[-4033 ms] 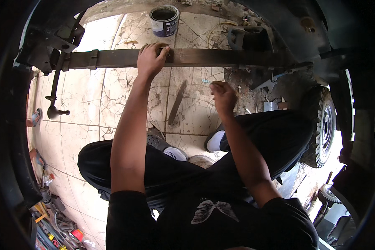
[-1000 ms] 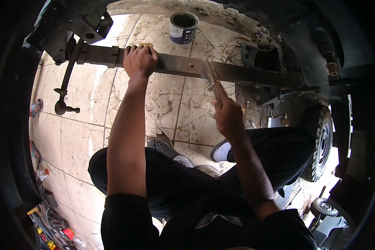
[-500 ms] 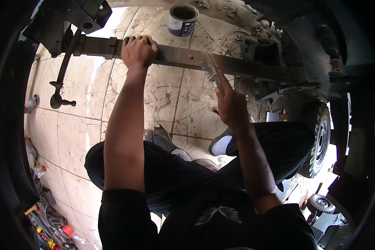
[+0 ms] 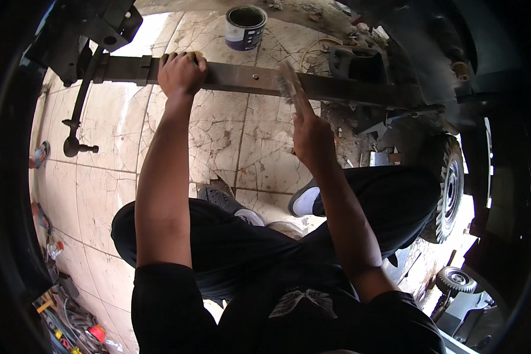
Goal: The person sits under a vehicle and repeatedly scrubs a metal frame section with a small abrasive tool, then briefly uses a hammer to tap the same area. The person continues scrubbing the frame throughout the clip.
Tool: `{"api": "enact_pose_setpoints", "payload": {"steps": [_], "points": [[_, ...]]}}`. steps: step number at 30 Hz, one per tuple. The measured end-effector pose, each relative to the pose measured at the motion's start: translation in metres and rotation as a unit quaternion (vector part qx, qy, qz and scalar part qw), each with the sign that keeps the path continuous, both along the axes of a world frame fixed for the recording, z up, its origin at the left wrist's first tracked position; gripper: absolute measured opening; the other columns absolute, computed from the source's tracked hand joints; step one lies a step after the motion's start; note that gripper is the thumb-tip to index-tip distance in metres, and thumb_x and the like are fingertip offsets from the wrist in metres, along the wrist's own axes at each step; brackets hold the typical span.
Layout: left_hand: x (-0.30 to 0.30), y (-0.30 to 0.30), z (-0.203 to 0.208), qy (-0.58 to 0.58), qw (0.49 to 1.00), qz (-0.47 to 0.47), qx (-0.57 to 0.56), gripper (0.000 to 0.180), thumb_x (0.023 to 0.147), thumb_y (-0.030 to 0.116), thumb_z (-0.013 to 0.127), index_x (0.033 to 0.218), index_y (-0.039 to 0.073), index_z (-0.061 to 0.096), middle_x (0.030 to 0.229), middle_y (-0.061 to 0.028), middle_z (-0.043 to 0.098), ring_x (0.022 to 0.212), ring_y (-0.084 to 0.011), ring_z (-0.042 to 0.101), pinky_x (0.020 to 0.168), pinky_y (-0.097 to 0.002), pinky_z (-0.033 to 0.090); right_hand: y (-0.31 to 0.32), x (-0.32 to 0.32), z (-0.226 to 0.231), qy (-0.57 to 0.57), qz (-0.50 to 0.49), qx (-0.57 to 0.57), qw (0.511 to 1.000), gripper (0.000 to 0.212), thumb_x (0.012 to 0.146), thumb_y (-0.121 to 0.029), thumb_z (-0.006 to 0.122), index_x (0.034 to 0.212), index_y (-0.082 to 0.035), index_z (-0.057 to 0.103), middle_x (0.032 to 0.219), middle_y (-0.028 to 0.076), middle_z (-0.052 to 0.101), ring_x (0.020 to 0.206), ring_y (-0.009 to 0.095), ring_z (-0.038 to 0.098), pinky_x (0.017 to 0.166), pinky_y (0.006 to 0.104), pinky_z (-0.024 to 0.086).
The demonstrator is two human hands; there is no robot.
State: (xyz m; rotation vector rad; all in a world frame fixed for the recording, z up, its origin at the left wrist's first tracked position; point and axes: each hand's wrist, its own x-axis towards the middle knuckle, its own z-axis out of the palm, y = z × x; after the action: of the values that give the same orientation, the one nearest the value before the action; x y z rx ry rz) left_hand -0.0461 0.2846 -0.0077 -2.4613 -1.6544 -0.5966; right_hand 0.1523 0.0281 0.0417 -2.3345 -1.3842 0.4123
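A dark metal leaf spring runs crosswise in front of me, with a clamp around it near its left end and a round bolt head on its face. My left hand is wrapped over the bar, left of that bolt head. In my right hand is the handle of a wire brush, its bristles turned left against or close to the bar; contact is hard to tell. The fingers of my right hand are closed round the handle.
An open paint can stands on the cracked tile floor beyond the bar. A rod with a joint end hangs at left. Tyres stand at right, and tools lie at lower left. Dark vehicle parts surround me.
The wire brush and my right hand have shifted slightly relative to the bar, the brush now standing more upright. My left hand keeps its place on the bar; the whole view has slid a little.
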Motion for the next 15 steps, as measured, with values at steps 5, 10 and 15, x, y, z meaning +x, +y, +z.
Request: {"api": "enact_pose_setpoints", "payload": {"steps": [5, 10, 15], "points": [[0.0, 0.002, -0.002, 0.005, 1.0, -0.005, -0.002, 0.041, 0.102, 0.04, 0.053, 0.104, 0.011, 0.082, 0.111, -0.0075, 0.08, 0.113, -0.0265, 0.07, 0.107, -0.0413, 0.046, 0.033, 0.009, -0.025, -0.058, -0.023, -0.029, 0.998, 0.065, 0.106, -0.022, 0.06, 0.165, -0.016, 0.033, 0.093, 0.03, 0.074, 0.091, 0.05, 0.075, 0.084, 0.0576, 0.06], [0.004, 0.003, 0.002, 0.009, 1.0, -0.011, -0.014, 0.041, 0.102, 0.04, 0.054, 0.1, 0.011, 0.082, 0.112, -0.0075, 0.08, 0.113, -0.0262, 0.07, 0.108, -0.041, 0.046, 0.085, 0.03, -0.015, -0.078, -0.011, -0.011, 0.997, 0.062, 0.107, -0.023, 0.058, 0.163, -0.013, 0.034, 0.094, 0.029, 0.074, 0.092, 0.049, 0.075, 0.087, 0.0569, 0.06], [-0.002, 0.002, -0.007, -0.007, 0.999, 0.0, 0.037, 0.04, 0.101, 0.039, 0.054, 0.099, 0.01, 0.082, 0.107, -0.0081, 0.08, 0.113, -0.0263, 0.07, 0.106, -0.0408, 0.048, 0.009, 0.006, -0.013, -0.029, 0.004, 0.004, 1.0, 0.066, 0.106, -0.022, 0.062, 0.165, -0.019, 0.033, 0.089, 0.028, 0.073, 0.09, 0.047, 0.075, 0.079, 0.0564, 0.06]]}}
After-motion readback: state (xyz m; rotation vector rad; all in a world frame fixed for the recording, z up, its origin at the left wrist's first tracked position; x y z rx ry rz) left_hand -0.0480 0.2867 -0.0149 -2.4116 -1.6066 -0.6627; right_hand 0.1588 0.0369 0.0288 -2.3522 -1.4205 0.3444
